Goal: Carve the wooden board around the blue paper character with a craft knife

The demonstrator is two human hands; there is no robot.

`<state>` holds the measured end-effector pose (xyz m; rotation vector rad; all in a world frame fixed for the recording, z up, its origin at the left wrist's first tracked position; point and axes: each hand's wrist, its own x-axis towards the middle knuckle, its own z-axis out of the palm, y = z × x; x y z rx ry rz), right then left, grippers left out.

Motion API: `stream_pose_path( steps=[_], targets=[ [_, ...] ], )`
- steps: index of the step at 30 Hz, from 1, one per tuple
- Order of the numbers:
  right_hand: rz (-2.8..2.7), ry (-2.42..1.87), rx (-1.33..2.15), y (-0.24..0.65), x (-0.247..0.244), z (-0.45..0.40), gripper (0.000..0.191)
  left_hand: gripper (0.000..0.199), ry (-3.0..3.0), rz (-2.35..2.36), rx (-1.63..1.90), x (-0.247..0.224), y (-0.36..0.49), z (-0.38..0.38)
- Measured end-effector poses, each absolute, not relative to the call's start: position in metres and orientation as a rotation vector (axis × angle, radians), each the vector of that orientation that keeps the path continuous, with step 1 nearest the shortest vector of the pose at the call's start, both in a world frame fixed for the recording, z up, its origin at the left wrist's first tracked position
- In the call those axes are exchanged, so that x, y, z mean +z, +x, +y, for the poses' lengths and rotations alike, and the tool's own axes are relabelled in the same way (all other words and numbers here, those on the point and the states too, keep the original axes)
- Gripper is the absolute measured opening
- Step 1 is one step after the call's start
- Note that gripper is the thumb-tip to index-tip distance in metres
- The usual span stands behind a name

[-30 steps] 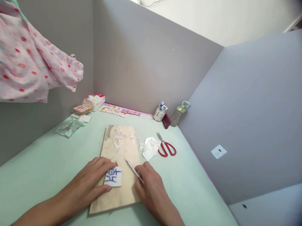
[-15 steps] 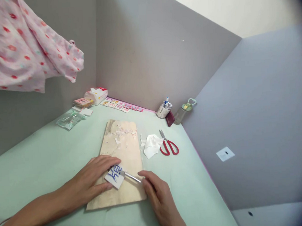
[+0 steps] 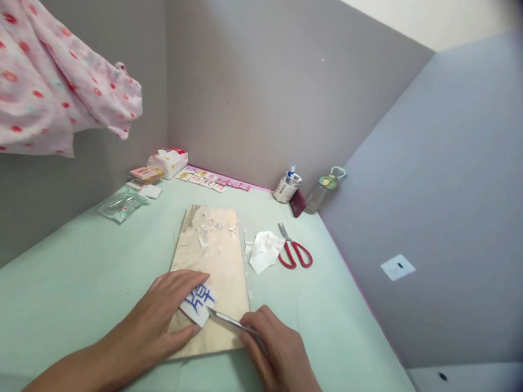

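Observation:
A small white square card [image 3: 200,316] with a blue character on it lies on the wooden board [image 3: 223,261]. My left hand [image 3: 156,316] holds the card at its edges, between the thumb and the fingers. In my right hand [image 3: 279,348] is a slim metal craft knife [image 3: 230,321], gripped like a pen. Its tip points left and touches or nearly touches the card's right edge. White paper scraps [image 3: 215,226] are scattered over the far half of the board.
Right of the board are a crumpled white tissue [image 3: 266,250] and red-handled scissors [image 3: 295,255]. Farther back stand a pen cup [image 3: 286,189], a dark red box [image 3: 297,203] and a bottle [image 3: 317,194]. Lettered cards [image 3: 213,181], a tissue pack [image 3: 169,163] and a plastic bag [image 3: 122,205] are at back left.
The knife tip has moved from over the blue character to the card's right lower edge, uncovering the character. My right hand has shifted slightly down. The camera view has tilted a little.

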<state>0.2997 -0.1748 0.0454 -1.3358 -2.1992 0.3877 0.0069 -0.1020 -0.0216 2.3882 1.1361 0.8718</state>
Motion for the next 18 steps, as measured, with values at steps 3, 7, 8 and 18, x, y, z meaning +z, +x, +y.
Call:
stream_pose_path(
  steps=[3,7,8,18],
  targets=[
    [-2.204,-1.287,0.311,0.298,0.038,-0.177,0.026,0.069,2.388,1.121,0.875,-0.024,0.005,-0.102],
    [-2.218,-1.225,0.239,0.298,0.038,-0.179,0.03,0.067,2.367,1.12,0.881,-0.024,0.006,-0.102],
    [-2.225,-1.214,0.245,0.299,0.04,-0.18,0.031,0.066,2.367,1.112,0.88,-0.024,0.007,-0.103],
    [-2.149,-1.213,0.286,0.287,0.035,-0.178,0.025,0.07,2.362,1.047,0.878,-0.025,0.005,-0.102]
  ],
)
